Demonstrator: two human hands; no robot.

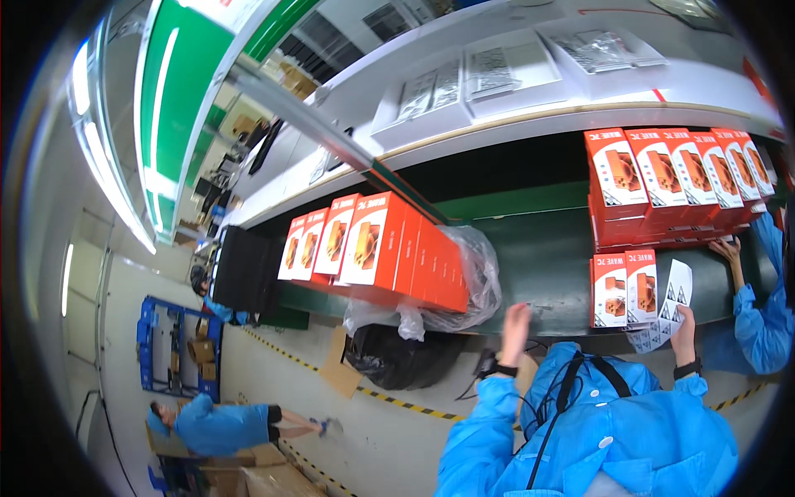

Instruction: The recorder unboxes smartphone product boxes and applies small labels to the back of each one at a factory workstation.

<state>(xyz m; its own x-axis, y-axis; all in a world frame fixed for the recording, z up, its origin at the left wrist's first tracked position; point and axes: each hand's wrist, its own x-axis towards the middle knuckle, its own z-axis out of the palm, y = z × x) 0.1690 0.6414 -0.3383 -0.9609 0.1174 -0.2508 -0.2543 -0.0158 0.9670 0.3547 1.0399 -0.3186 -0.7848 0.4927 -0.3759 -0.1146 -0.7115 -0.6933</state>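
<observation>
My right hand [684, 338] pinches a sheet of white stickers [677, 291] with dark triangular marks; a second sticker sheet [649, 337] hangs beneath it. Just left of that hand, two red-and-white boxes [611, 291] with a product picture stand side by side on the green bench. My left hand [514, 333] is raised at the bench's front edge, seen nearly edge-on, its fingers stretched out and nothing visible in them. It is apart from the boxes. Both wrists wear black bands over blue sleeves.
Long rows of red boxes [426, 265] stand at left beside clear plastic wrap [480, 277]. More boxes [654, 186] are stacked at right, where a co-worker's hand [730, 253] touches them. White trays [513, 76] with bagged parts sit on the shelf above. A black bag [397, 356] lies below.
</observation>
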